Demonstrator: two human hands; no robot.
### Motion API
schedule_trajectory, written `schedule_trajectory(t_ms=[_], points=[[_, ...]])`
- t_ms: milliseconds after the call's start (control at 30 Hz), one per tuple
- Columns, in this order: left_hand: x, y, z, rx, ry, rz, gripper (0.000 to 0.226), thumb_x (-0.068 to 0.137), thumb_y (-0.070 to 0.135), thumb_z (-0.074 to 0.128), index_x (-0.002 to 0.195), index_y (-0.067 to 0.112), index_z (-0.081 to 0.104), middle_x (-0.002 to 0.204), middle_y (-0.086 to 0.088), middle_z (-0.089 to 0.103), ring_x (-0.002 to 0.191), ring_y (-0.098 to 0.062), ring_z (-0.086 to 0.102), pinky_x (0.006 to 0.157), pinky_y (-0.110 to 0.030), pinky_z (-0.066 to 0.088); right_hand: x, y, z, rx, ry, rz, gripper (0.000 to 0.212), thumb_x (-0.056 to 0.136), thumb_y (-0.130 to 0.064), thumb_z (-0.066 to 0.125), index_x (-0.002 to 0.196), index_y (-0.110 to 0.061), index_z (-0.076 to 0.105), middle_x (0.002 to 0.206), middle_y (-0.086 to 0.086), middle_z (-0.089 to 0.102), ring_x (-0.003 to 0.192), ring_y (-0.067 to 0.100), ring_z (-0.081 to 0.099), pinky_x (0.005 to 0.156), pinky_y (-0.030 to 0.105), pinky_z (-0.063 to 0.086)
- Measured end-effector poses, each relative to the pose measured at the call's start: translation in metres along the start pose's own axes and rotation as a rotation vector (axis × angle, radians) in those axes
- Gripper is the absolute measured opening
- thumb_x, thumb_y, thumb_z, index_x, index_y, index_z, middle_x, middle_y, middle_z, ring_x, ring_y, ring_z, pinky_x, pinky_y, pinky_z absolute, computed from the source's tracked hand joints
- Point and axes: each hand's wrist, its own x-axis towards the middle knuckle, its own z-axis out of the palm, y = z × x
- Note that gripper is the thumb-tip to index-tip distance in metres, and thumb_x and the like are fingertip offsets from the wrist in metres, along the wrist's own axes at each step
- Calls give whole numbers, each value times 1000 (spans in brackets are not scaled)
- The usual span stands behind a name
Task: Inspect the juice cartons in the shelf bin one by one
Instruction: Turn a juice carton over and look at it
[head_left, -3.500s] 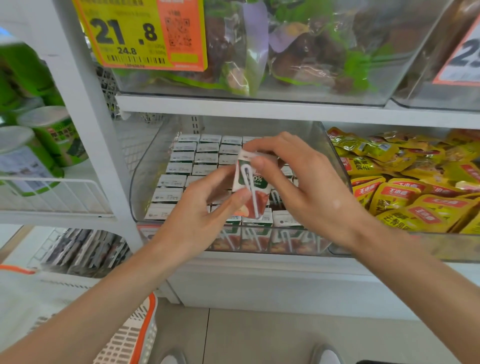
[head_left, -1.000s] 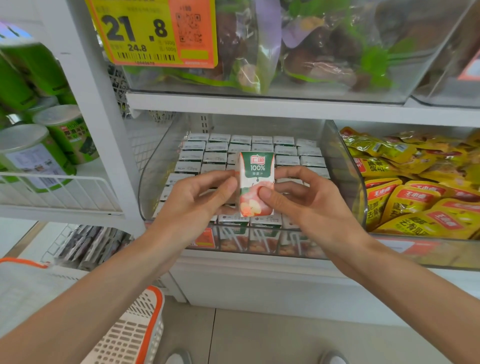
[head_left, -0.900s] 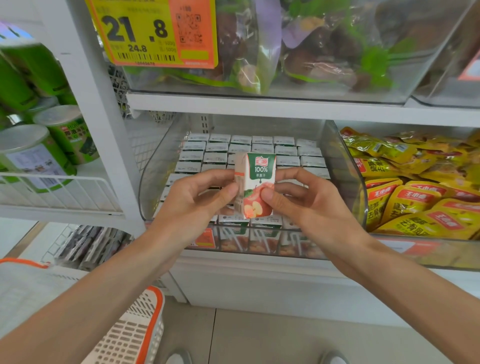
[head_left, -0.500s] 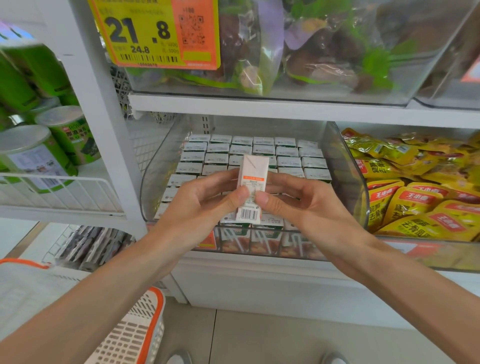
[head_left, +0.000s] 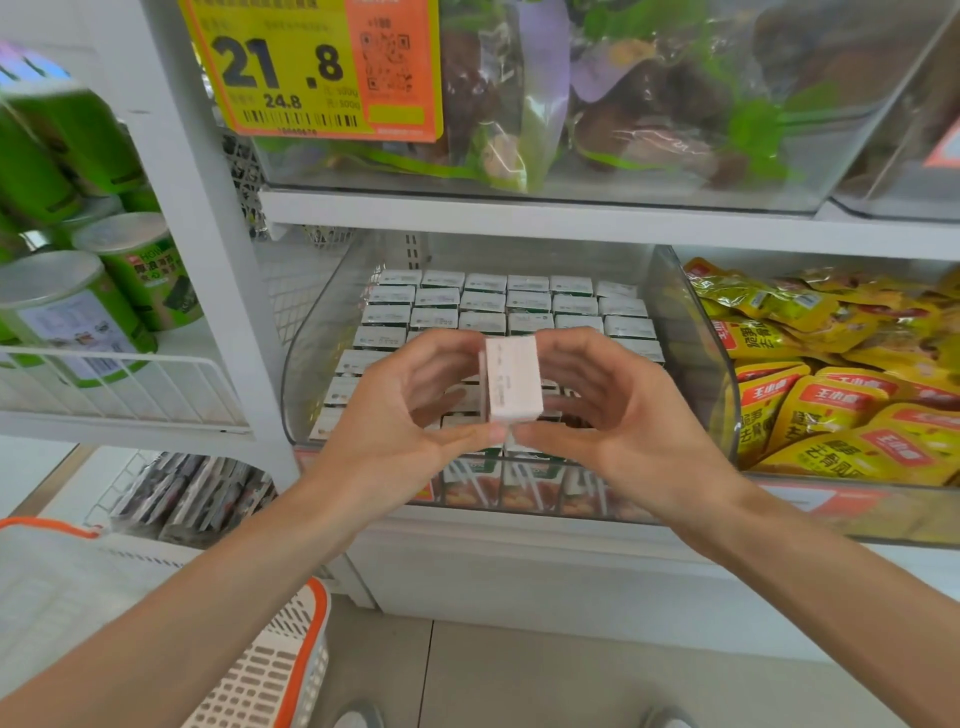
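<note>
Juice carton (head_left: 511, 379), small, pale, rectangular, was held before the clear plastic shelf bin (head_left: 691, 364).
Left grip (head_left: 410, 410) and right grip (head_left: 613, 410) both pinched it, thumbs beneath.

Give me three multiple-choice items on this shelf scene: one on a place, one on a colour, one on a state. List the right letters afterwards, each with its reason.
1. What fills the space right of the clear bin of cartons?
A. green canisters
B. yellow snack packets
C. glass bottles

2. Which colours does the big price tag on the upper shelf have?
A. yellow and orange
B. blue and white
C. all black

3. How is the lifted juice carton held?
A. by one hand alone
B. lying in the bin, untouched
C. between the left hand and the right hand

Answers:
1 B: the packets are heaped just past the bin's right wall.
2 A: it has a yellow field with an orange panel beside it.
3 C: both hands pinch it above the bin.
</note>
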Motion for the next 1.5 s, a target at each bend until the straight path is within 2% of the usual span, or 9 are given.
schedule_trajectory(t_ms=[100, 233, 400, 533, 667, 967, 1167, 1333, 1500], points=[[1, -1, 1, 20, -6, 29, 63, 69, 0, 93, 121, 24, 66, 119, 23, 75, 120, 7, 64, 96, -7, 48, 1, 1, 1, -107, 34, -59, 57, 77, 4, 89, 125, -15, 65, 127, -5, 73, 129, 11, 65, 107, 40, 56], [2, 0, 1, 9, 20, 44, 63, 69, 2, 94, 120, 25, 66, 120, 19, 75, 120, 3, 66, 100, -16, 52, 2, 0, 1, -123, 64, -64, 60, 81, 1, 88, 132, -21, 66, 129, -7, 72, 125, 13, 67, 101, 38, 59], [0, 4, 2, -45, 127, 17, 63, 59, 32, 95, 116, 27, 69, 115, 18, 76, 108, 0, 72, 90, -16, 56, 0, -3, 6, -73, -12, -38, 72, 83, -8, 88, 147, -21, 58, 134, -11, 72, 123, 5, 68, 106, 27, 55], [0, 6, 7, -87, 179, -41, 69, 52, 42, 94, 114, 28, 66, 117, 17, 75, 109, -2, 72, 95, -32, 59, 1, -5, 13, -104, -8, -64, 65, 80, -9, 91, 136, -17, 59, 130, -11, 73, 123, 3, 67, 107, 25, 53], [0, 9, 5, -80, 103, -27, 67, 59, 41, 90, 118, 25, 64, 120, 19, 74, 116, 0, 68, 101, -25, 55, 1, -4, 10, -47, 16, -101, 44, 86, 1, 84, 123, -12, 64, 123, -6, 76, 118, 7, 71, 103, 25, 56], [-2, 7, 5, -18, 62, 57, 54, 63, 23, 94, 111, 20, 70, 107, 17, 79, 107, 0, 73, 84, -11, 55, 1, 0, 5, -471, 87, -318, 48, 87, 2, 82, 127, -21, 72, 122, -7, 66, 122, 4, 62, 102, 26, 54], [-1, 7, 5, -8, 82, 78, 56, 64, 25, 94, 115, 21, 71, 109, 17, 78, 108, 0, 72, 89, -12, 54, 1, 3, 7, -368, 93, -271, 46, 89, 3, 80, 129, -17, 71, 122, -5, 66, 121, 9, 65, 103, 22, 55], [-2, 8, 5, -73, 95, 53, 79, 68, 26, 89, 140, 31, 59, 122, 18, 75, 110, -1, 73, 88, -16, 58, 3, -3, 8, -205, 136, -106, 51, 94, -10, 79, 140, -23, 62, 121, -1, 72, 113, 13, 72, 101, 31, 58], [-3, 10, 5, -133, 43, 35, 63, 100, 31, 61, 157, 46, 37, 121, 16, 76, 107, -7, 75, 95, -13, 54, 4, -14, 4, 166, 152, 116, 66, 100, -20, 73, 149, -55, 46, 112, 3, 79, 108, 13, 76, 93, 28, 58]])
